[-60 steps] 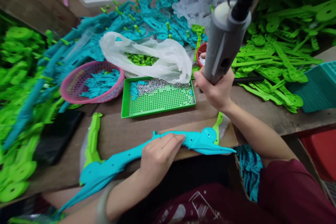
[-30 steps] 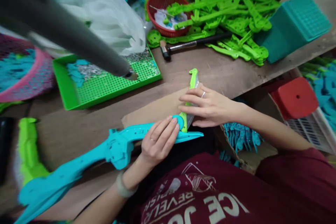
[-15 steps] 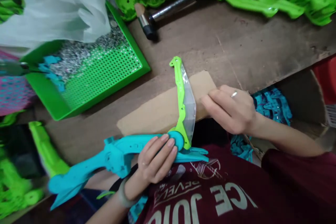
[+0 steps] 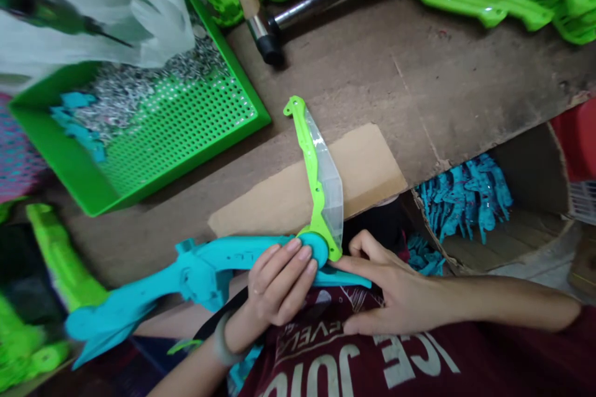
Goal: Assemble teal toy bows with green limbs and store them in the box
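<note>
Gripped in my left hand (image 4: pixel 282 282) is a long turquoise plastic toy body (image 4: pixel 202 273), its round disc end under my fingers. A lime-green plastic limb with a clear film-like panel (image 4: pixel 328 183) rises from that disc end and lies across a cardboard strip (image 4: pixel 372 161). My right hand (image 4: pixel 395 288) is beside the joint, fingers apart, with the stretched index fingertip at the lower end of the green limb. Whether that fingertip presses on it I cannot tell. The right palm is over my maroon shirt.
A green perforated basket (image 4: pixel 186 183) holds many small metal screws (image 4: pixel 121 96) and turquoise pieces. Above it hangs a power screwdriver (image 4: pixel 51 6). A mallet (image 4: pixel 263 31) and lime-green parts (image 4: pixel 493 0) lie behind. A cardboard box (image 4: pixel 531 198) of turquoise parts stands right, below the table edge.
My right hand has come down and left from above the cardboard strip to the joint, its fingers opening out. The green limb's top has tilted left. The power screwdriver has swung into fuller view.
</note>
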Demonstrator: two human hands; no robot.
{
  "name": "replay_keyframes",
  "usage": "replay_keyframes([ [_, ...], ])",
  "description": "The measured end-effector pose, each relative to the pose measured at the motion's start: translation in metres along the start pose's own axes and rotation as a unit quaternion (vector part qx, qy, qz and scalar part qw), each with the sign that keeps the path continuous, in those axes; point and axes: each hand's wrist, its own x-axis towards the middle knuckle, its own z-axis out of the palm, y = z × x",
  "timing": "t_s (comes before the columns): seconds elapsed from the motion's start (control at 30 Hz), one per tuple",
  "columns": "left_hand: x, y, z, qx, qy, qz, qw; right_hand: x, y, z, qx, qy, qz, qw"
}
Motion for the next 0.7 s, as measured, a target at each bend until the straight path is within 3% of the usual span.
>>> replay_keyframes([
  [0.1, 0.0, -0.001, 0.002, 0.0, 0.016, -0.009, 1.0, 0.007, 0.003, -0.002, 0.022, -0.007, -0.016, 1.0],
  [0.2, 0.0, -0.002, 0.006, 0.015, 0.02, -0.01, 1.0, 0.014, 0.012, -0.003, -0.095, 0.031, -0.113, 0.989],
  [0.3, 0.001, -0.001, 0.009, 0.048, 0.02, 0.005, 0.999, 0.016, 0.018, -0.005, -0.247, 0.069, -0.209, 0.944],
  [0.4, 0.006, -0.002, 0.008, 0.085, 0.02, 0.027, 0.996, 0.012, 0.017, -0.015, -0.276, 0.141, -0.311, 0.899],
  [0.47, 0.009, -0.004, 0.007, 0.092, 0.022, 0.041, 0.995, 0.011, 0.014, -0.031, -0.283, 0.18, -0.383, 0.86],
  [0.53, 0.012, -0.005, 0.007, 0.086, 0.025, 0.052, 0.995, 0.017, 0.005, -0.053, -0.326, 0.201, -0.407, 0.829],
  [0.6, 0.013, -0.007, 0.009, 0.081, 0.039, 0.056, 0.994, 0.033, -0.008, -0.077, -0.403, 0.183, -0.38, 0.812],
  [0.7, 0.015, -0.007, 0.011, 0.093, 0.068, 0.053, 0.992, 0.067, -0.032, -0.103, -0.526, 0.02, -0.349, 0.775],
])
